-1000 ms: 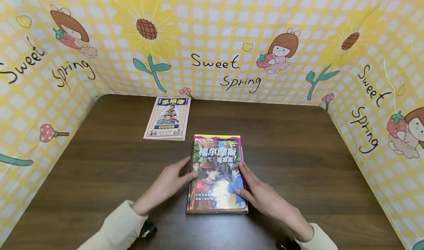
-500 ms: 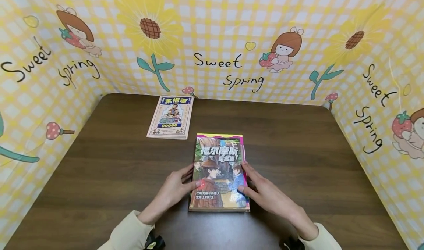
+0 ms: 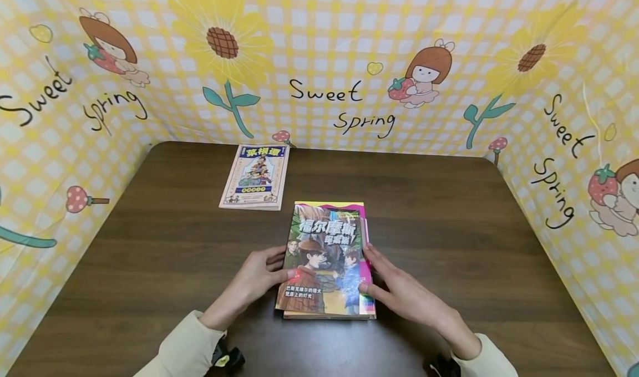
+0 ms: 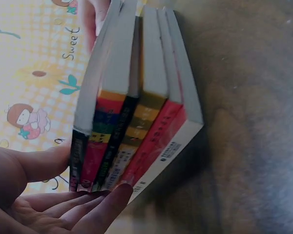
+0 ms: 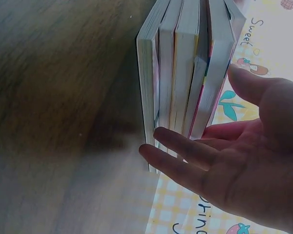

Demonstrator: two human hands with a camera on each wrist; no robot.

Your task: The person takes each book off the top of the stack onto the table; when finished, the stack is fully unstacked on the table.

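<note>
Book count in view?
7: six in the stack between the left hand and right hand, one pale book beyond it, to the left. Thin ones may be hidden.

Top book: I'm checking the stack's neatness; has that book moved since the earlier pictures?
Yes: judged against the booklet, the top book has slid left at its near end, now jutting past the stack beneath.
</note>
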